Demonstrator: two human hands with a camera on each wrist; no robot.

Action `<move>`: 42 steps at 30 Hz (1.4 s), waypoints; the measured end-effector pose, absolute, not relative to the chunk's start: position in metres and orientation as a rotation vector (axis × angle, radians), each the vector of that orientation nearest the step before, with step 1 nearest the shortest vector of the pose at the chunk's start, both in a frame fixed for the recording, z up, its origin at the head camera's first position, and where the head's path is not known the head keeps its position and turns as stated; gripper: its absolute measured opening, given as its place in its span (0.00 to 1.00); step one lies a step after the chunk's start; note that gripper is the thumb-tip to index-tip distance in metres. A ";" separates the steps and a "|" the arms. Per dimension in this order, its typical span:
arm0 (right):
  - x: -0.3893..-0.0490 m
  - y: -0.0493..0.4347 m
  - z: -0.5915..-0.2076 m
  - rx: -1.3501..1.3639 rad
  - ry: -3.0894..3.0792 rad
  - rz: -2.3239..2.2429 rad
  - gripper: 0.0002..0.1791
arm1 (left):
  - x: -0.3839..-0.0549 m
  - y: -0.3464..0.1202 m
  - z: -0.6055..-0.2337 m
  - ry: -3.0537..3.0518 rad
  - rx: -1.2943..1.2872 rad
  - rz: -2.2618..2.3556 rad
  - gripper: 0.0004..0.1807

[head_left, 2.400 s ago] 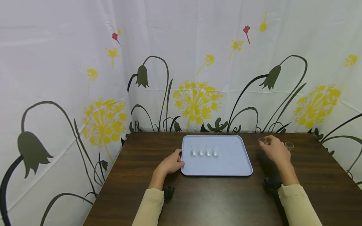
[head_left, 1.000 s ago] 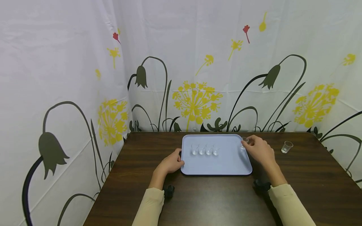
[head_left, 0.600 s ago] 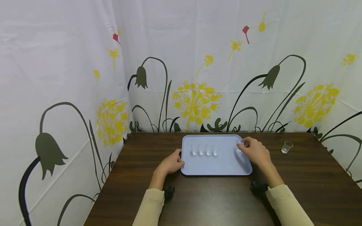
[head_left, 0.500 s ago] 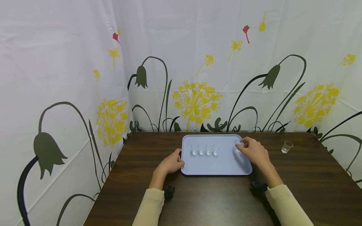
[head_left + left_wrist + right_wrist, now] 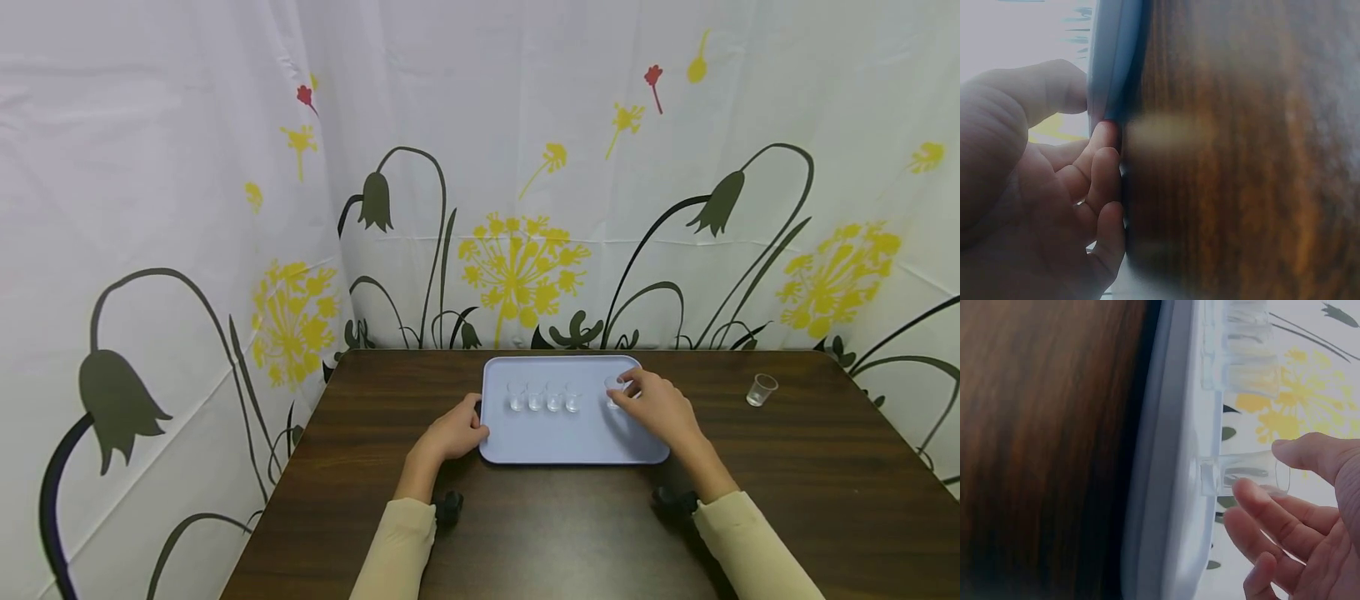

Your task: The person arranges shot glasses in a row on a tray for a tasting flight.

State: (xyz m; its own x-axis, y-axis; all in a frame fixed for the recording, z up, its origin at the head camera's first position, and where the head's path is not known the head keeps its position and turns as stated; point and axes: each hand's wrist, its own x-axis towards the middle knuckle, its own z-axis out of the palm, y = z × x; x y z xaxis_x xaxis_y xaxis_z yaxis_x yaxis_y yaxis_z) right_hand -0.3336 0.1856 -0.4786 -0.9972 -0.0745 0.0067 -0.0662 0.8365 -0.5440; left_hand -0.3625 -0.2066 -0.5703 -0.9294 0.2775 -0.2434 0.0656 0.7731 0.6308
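Note:
A light blue tray (image 5: 570,442) lies on the dark wooden table. My left hand (image 5: 454,432) grips its left edge; in the left wrist view the thumb is against the tray's rim (image 5: 1105,69) and the fingers curl at its underside. Over the tray's right half, my right hand (image 5: 660,408) pinches a clear shot glass (image 5: 1250,472) between thumb and fingers near the rim. The glass is upright, its thick base right at the tray's surface. Left of it on the tray stands a row of several matching shot glasses (image 5: 536,401).
Another clear shot glass (image 5: 761,390) stands on the table (image 5: 832,450) to the right of the tray. A white curtain (image 5: 480,117) with printed flowers hangs behind the table's far edge and along the left.
My right hand has carried the shot glass from the table at right over the tray's edge and leftward toward the row. The left hand stays at the tray's left edge.

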 end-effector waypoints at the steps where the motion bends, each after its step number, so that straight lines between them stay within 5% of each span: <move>1: -0.334 0.184 -0.478 -0.126 2.997 -0.882 0.27 | -0.363 -0.207 -0.570 2.645 0.264 0.924 0.40; 42: -0.328 0.163 -0.482 -0.290 2.977 -0.843 0.28 | -0.363 -0.209 -0.571 2.632 0.277 0.950 0.39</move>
State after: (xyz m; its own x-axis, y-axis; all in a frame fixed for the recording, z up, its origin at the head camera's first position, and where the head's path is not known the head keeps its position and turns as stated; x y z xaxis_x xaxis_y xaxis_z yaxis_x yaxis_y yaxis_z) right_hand -0.3284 0.1634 -0.4818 -0.9821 -0.1877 0.0181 -0.1693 0.8355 -0.5228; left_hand -0.3626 -0.2087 -0.5711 -0.9272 0.2889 -0.2384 0.0701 0.7589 0.6474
